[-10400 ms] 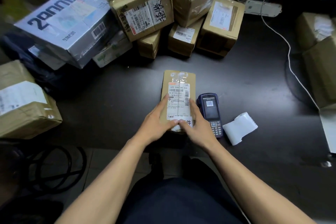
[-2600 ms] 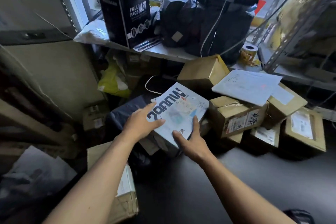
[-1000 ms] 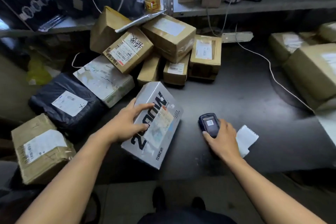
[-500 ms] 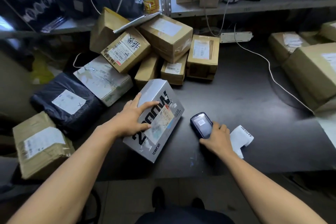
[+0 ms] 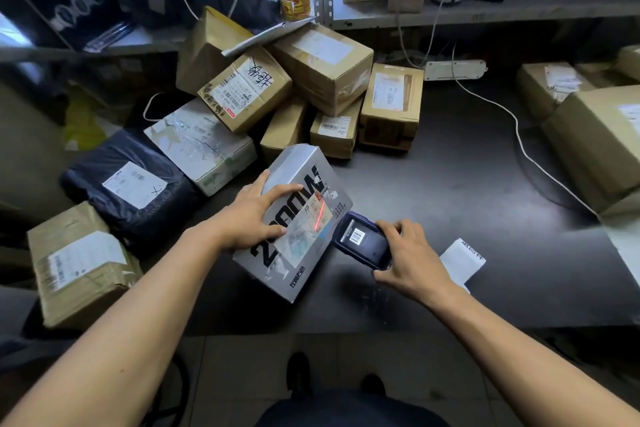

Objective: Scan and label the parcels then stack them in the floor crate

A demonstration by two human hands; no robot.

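Grey parcel (image 5: 294, 222) lies flat on the dark table (image 5: 450, 191) near its front edge, label side up, with a red scan line crossing the shipping label (image 5: 310, 227). Left hand (image 5: 256, 215) rests on the top face, fingers spread and nearly straight, pressing it steady. Right hand (image 5: 412, 258) is curled round the handheld scanner (image 5: 363, 244), held just beside the parcel's right edge and aimed at the label. A white label roll (image 5: 462, 262) lies just right of that hand.

Judgement: rigid carton, glossy taped wrap, likely slippery; moderate weight for its bulk. Best taken by two opposite long sides, not by the top face.

Beyond, a heap of brown cartons (image 5: 311, 80) and a black poly bag (image 5: 128, 184) await scanning. The floor crate is not in view.
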